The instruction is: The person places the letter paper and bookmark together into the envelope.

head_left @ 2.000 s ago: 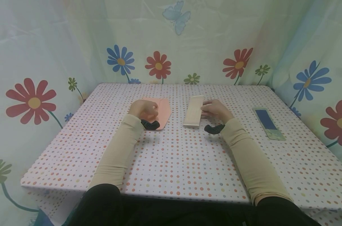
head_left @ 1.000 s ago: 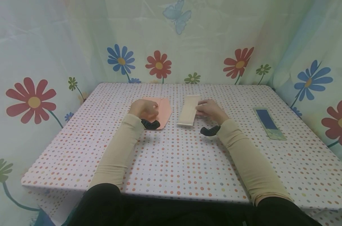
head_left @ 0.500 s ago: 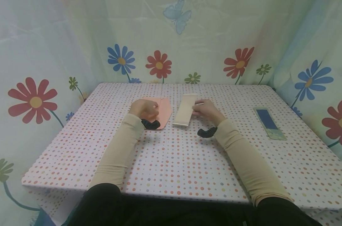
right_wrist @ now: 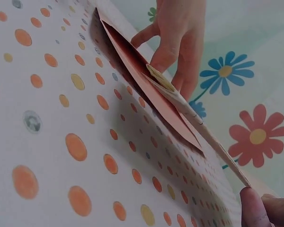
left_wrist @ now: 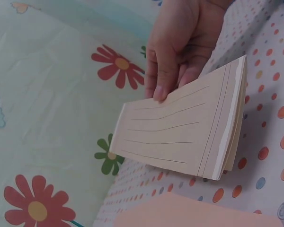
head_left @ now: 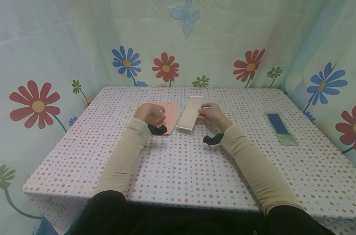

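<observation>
My right hand [head_left: 214, 115] pinches the long edge of a folded sheet of cream lined paper [head_left: 191, 112]. Ruled lines run along the paper's face in the left wrist view, and more layers show behind its end. It is held tilted above the table, its lower end beside a pink envelope [head_left: 172, 114]. My left hand [head_left: 150, 113] covers the envelope's left part with bent fingers. From the right wrist, the envelope [right_wrist: 165, 111] gapes along one edge, and the left hand [right_wrist: 180, 40] grips its upper layer. The exact finger contact there is partly hidden.
A flat green rectangular piece with a dark blue panel [head_left: 278, 123] lies to the right on the table. The table [head_left: 178, 169] has a dotted cloth. Flower-printed curtains [head_left: 213, 42] close off the back and sides.
My right hand has carried the folded paper leftward toward the envelope, and the paper has turned more slantwise. The left hand and envelope have stayed in place.
</observation>
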Demonstrator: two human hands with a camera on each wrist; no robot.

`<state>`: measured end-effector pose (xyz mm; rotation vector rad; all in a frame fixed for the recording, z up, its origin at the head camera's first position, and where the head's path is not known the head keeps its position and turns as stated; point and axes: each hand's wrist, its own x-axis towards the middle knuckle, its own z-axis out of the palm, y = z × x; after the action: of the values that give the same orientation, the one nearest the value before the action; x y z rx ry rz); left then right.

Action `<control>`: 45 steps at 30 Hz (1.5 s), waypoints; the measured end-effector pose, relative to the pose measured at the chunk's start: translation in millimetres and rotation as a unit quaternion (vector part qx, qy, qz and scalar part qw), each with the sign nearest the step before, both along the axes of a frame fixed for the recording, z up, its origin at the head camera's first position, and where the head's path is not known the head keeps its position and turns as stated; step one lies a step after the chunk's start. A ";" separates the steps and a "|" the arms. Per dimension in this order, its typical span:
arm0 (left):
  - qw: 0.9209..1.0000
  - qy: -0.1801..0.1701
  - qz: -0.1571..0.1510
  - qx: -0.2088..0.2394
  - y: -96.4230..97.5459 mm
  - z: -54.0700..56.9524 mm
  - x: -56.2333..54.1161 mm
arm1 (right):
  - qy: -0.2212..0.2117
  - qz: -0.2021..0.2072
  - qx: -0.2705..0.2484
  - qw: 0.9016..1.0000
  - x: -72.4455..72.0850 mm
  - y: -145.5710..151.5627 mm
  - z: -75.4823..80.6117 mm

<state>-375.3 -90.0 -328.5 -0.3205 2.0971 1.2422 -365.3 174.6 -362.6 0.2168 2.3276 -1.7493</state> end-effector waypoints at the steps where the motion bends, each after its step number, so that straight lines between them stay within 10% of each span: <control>1: 1.000 -0.003 0.005 0.006 0.3 0.1 -0.1 | 0.001 -0.002 0.000 1.000 0.7 -0.6 0.3; 26: 0.998 0.013 -0.039 -0.038 0.9 1.8 1.4 | 0.008 -0.056 -0.086 0.995 8.4 -32.4 -6.8; 38: 0.982 0.046 -0.131 -0.125 0.1 1.8 -2.9 | 0.003 -0.031 -0.061 0.998 12.6 -44.3 -11.9; 45: 0.995 0.023 -0.071 -0.073 2.1 1.4 0.0 | 0.000 -0.018 -0.050 0.999 15.0 -49.4 -13.7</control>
<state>-375.3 -87.8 -327.1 -0.2033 2.2148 1.0258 -350.3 125.2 -376.3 0.2419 2.2424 -1.8764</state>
